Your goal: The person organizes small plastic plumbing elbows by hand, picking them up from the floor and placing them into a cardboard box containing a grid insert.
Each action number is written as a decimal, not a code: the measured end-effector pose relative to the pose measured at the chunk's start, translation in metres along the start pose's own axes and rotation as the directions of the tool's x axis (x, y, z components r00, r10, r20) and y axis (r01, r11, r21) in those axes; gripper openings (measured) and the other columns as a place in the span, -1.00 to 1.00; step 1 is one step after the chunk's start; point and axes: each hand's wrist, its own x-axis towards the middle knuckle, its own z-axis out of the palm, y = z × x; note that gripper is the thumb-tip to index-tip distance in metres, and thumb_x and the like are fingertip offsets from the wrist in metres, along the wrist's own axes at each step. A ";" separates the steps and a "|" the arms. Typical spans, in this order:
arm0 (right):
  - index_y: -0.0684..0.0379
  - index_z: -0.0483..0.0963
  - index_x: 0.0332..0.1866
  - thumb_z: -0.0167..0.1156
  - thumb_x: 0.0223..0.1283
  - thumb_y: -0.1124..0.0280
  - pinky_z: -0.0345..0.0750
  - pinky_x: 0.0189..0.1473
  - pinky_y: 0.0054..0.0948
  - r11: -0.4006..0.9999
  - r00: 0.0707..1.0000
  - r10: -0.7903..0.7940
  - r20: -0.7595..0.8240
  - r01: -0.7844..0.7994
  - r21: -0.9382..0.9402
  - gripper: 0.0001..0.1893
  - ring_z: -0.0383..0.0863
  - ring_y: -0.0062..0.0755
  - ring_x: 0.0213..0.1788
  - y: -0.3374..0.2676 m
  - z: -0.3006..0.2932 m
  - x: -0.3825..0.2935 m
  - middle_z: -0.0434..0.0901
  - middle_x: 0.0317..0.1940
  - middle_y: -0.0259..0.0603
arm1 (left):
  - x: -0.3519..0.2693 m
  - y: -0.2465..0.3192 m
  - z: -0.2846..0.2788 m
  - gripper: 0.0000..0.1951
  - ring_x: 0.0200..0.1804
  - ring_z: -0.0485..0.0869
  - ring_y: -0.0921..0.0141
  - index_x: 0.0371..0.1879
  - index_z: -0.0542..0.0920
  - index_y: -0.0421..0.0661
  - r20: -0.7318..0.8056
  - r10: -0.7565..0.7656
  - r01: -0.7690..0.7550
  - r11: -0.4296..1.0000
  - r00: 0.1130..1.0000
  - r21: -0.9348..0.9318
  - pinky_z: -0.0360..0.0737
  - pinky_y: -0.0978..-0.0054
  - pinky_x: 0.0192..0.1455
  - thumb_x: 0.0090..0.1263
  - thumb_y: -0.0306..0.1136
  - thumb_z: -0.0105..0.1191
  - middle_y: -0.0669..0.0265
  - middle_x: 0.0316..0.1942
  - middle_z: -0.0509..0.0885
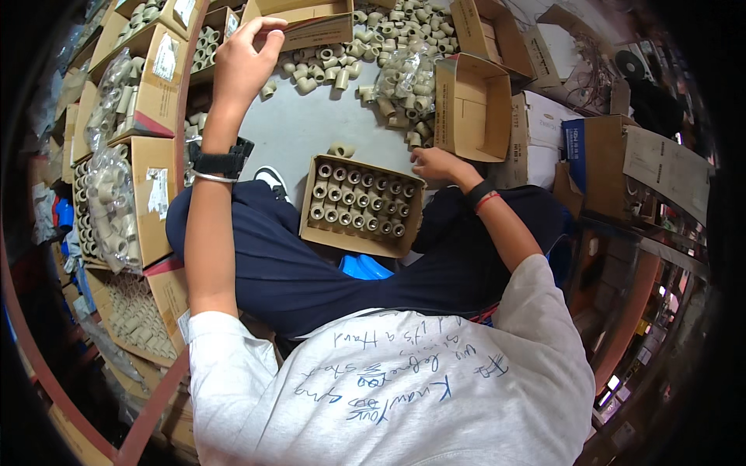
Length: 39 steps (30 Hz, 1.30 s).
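Between my knees stands a cardboard box (361, 240) with three rows of beige plastic pipe fittings (362, 200) packed upright, their round openings showing metal inside. My right hand (436, 163) is by the box's far right corner, fingers curled; whether it touches the box or holds anything is hidden. Stretched far forward, my left hand (250, 55) is beside another cardboard box (315, 36), with thumb and fingers bent; I cannot tell whether it grips something. A couple of loose fittings (341, 149) lie just beyond the packed box.
Loose elbow fittings (402, 29) are heaped on the grey floor (303, 125), near a clear plastic bag of fittings (408, 78). An open carton (481, 110) stands to the right. Shelved cartons (154, 198) line the left behind a reddish-brown post (189, 70). A blue plastic object (364, 267) is beneath me.
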 end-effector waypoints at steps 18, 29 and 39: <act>0.26 0.51 -0.09 -0.21 0.18 0.05 0.37 0.12 -0.18 0.954 0.973 0.082 -0.214 -0.014 0.301 -0.49 0.41 0.11 0.04 -0.074 0.126 0.180 0.49 -0.11 0.23 | 0.007 0.007 -0.034 -0.85 -0.27 0.63 0.27 -0.31 0.63 -0.07 -0.067 0.080 -0.065 0.979 0.995 0.194 0.52 0.45 -0.19 0.27 -0.34 0.01 0.26 -0.33 0.65; 0.35 0.49 -0.16 -0.22 0.19 0.20 0.39 0.08 -0.09 0.913 0.920 0.310 -0.238 -0.219 0.346 -0.56 0.43 0.27 -0.05 -0.073 0.106 0.174 0.47 -0.15 0.33 | 0.009 0.000 -0.030 -0.83 -0.27 0.62 0.31 -0.28 0.62 -0.09 0.025 0.043 -0.047 0.980 0.999 0.191 0.51 0.45 -0.16 0.28 -0.31 0.02 0.26 -0.34 0.64; 0.38 0.44 0.01 -0.24 0.37 0.26 0.41 0.05 -0.35 0.380 0.820 0.015 -0.573 0.525 0.761 -0.58 0.50 -0.29 -0.07 -0.173 0.003 0.085 0.54 -0.10 -0.09 | -0.007 -0.003 -0.007 -0.68 -0.03 0.55 0.14 -0.06 0.54 -0.04 0.506 -0.151 -0.024 0.946 0.850 0.323 0.48 0.32 0.01 0.25 -0.21 0.02 0.15 -0.05 0.56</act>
